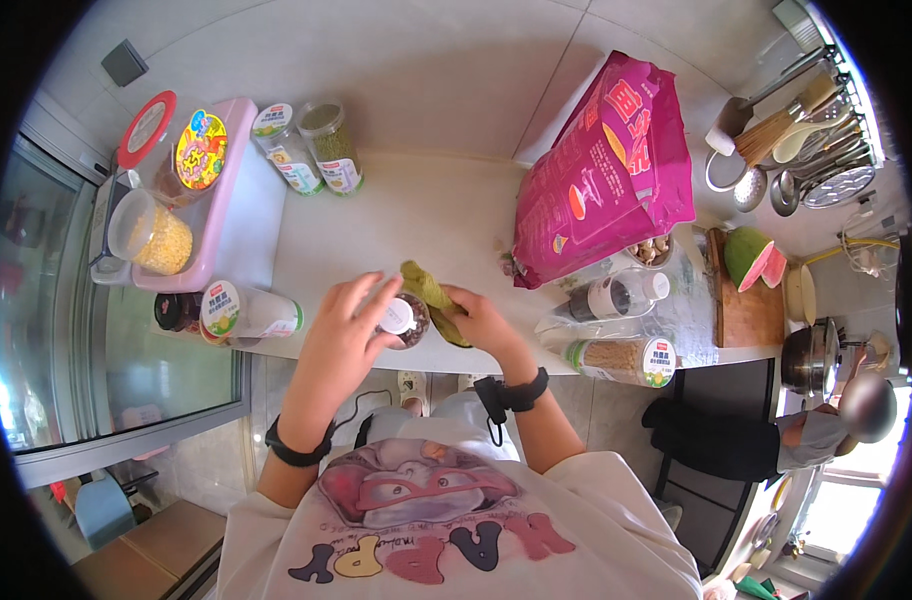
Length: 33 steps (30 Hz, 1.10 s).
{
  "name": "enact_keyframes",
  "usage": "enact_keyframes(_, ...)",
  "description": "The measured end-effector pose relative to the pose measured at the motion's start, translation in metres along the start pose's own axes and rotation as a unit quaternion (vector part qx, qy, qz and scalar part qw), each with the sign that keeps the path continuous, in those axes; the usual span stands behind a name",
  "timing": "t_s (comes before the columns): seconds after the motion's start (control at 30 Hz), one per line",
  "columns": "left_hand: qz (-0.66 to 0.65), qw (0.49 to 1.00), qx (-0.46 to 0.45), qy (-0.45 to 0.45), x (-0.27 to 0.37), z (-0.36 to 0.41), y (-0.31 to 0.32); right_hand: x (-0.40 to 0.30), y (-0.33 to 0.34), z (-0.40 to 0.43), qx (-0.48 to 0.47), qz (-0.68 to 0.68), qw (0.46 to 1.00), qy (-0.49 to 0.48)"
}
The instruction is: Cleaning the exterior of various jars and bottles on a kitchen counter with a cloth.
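Note:
A small clear jar (420,328) with dark reddish-brown contents and a white round patch on top stands near the counter's front edge. My left hand (343,330) is at its left side, thumb and fingers set around it. In my right hand (482,319) is a crumpled olive-green cloth (433,296), bunched against the jar's right side. The jar's lower part is hidden from above. Both wrists wear black bands.
Left of my hands lies a clear plastic jar (257,315), beside a pink bin (234,172) holding containers. Two jars (332,150) stand behind. To the right are a magenta bag (598,172), a dark bottle (606,296), a filled jar (613,356) and a cutting board (748,315) with watermelon. Another person (801,442) stands far right.

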<state>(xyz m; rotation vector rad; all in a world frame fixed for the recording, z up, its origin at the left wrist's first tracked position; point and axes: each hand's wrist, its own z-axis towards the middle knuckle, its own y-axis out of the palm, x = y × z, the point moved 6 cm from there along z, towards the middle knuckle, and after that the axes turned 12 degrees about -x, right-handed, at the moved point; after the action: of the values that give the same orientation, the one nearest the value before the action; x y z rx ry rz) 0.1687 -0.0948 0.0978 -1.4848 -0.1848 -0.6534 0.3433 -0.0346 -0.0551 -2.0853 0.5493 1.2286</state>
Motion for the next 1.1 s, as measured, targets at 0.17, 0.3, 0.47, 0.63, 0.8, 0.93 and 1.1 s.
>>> enact_keyframes(0.17, -0.01, 1.0, -0.017, 0.005, 0.004, 0.002, 0.015, 0.056, 0.013, 0.007, 0.042, 0.055, 0.997, -0.032)
enact_keyframes(0.3, -0.001, 0.999, -0.031, 0.012, 0.001, 0.001, 0.017, 0.016, -0.009, 0.006, 0.071, 0.07, 0.991, -0.093)
enact_keyframes(0.47, 0.016, 0.998, -0.037, 0.045, 0.001, 0.001, 0.016, -0.055, -0.009, -0.003, 0.028, 0.079, 0.975, -0.205)
enact_keyframes(0.63, 0.005, 0.997, -0.067, 0.048, -0.001, -0.002, 0.014, -0.003, 0.01, 0.005, 0.015, 0.045, 0.998, -0.04)
enact_keyframes(0.8, 0.008, 0.995, -0.087, 0.049, -0.004, 0.001, 0.015, 0.041, 0.011, 0.013, 0.073, -0.027, 0.995, -0.059)
enact_keyframes(0.93, 0.01, 0.995, -0.079, 0.059, -0.005, -0.004, 0.013, -0.042, -0.005, -0.001, 0.07, 0.115, 0.968, -0.212)
enact_keyframes(1.1, 0.008, 0.995, -0.08, 0.065, -0.008, -0.003, 0.012, -0.044, 0.015, -0.003, 0.1, 0.078, 0.969, -0.21)
